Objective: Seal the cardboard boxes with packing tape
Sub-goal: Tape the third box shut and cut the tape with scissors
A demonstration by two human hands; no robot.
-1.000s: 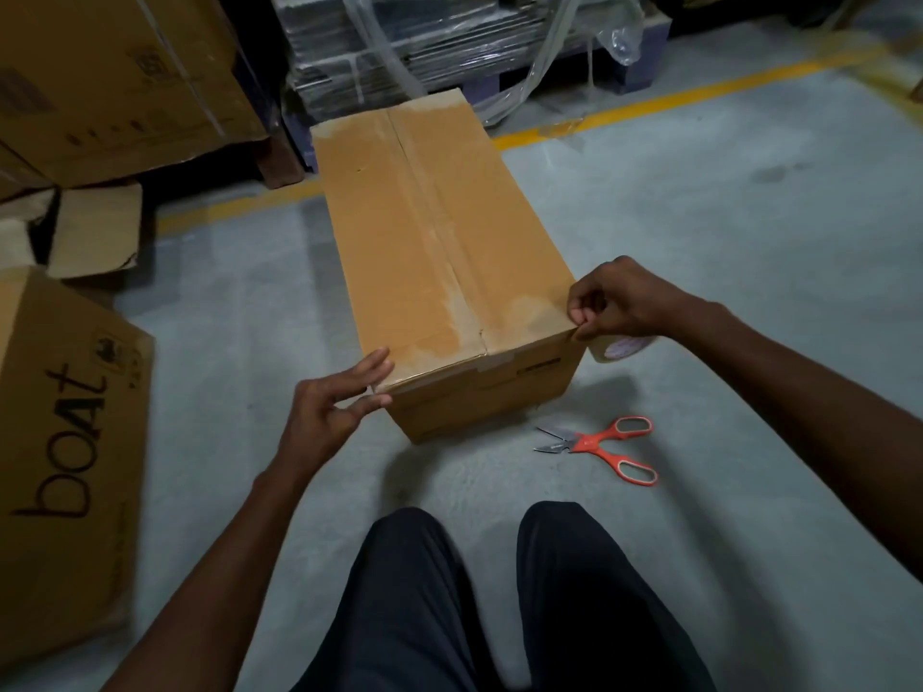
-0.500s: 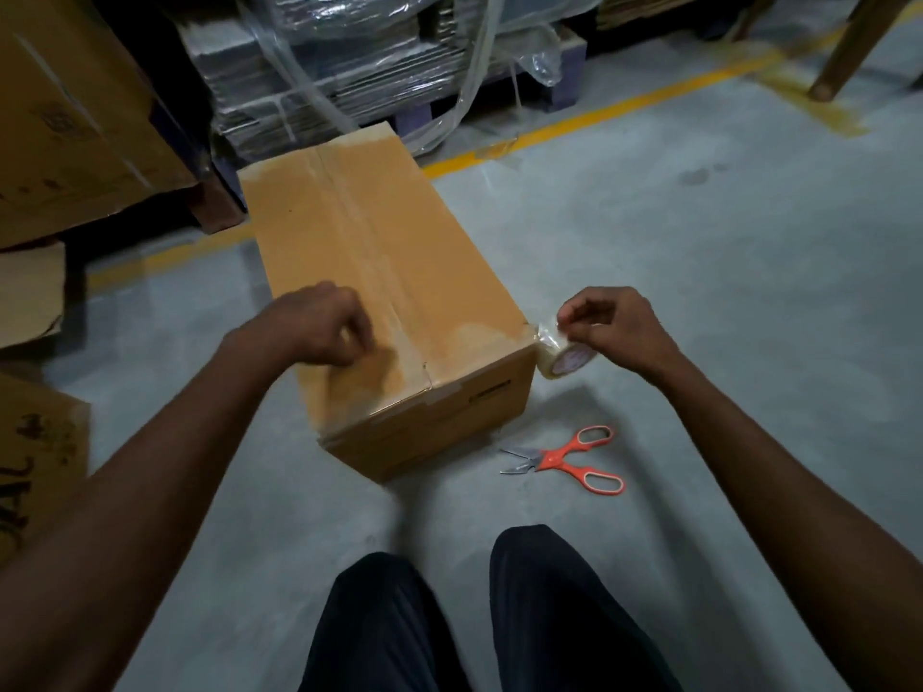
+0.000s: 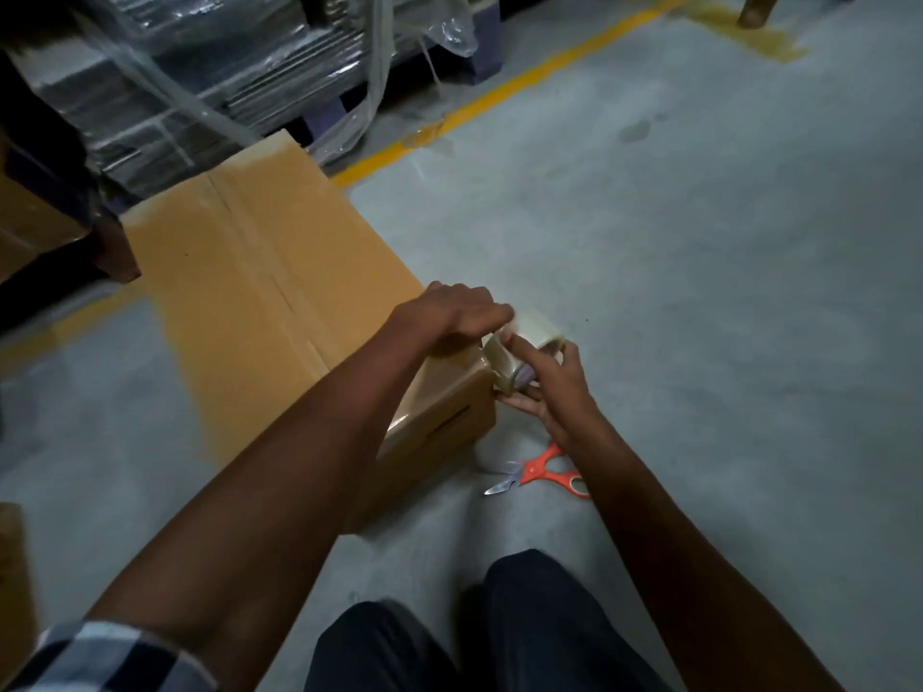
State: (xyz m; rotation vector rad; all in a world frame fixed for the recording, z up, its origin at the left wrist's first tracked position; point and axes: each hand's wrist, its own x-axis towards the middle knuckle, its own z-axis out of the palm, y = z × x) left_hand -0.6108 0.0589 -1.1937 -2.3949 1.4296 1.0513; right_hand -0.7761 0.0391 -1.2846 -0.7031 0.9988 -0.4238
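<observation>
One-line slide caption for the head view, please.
Left hand presses on the cardboard box corner while right hand holds the tape roll beside it; orange scissors on the floor.

Tape roll [image 3: 509,364] blurred, half hidden behind hands; scissors [image 3: 544,473] handle covered.

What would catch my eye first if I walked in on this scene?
Most likely the two hands meeting at the near right corner of the long cardboard box on the floor: the left hand presses on the box top while the right hand holds a roll of clear packing tape against the corner. Next, the orange-handled scissors lying on the grey floor just below that hand.
</observation>
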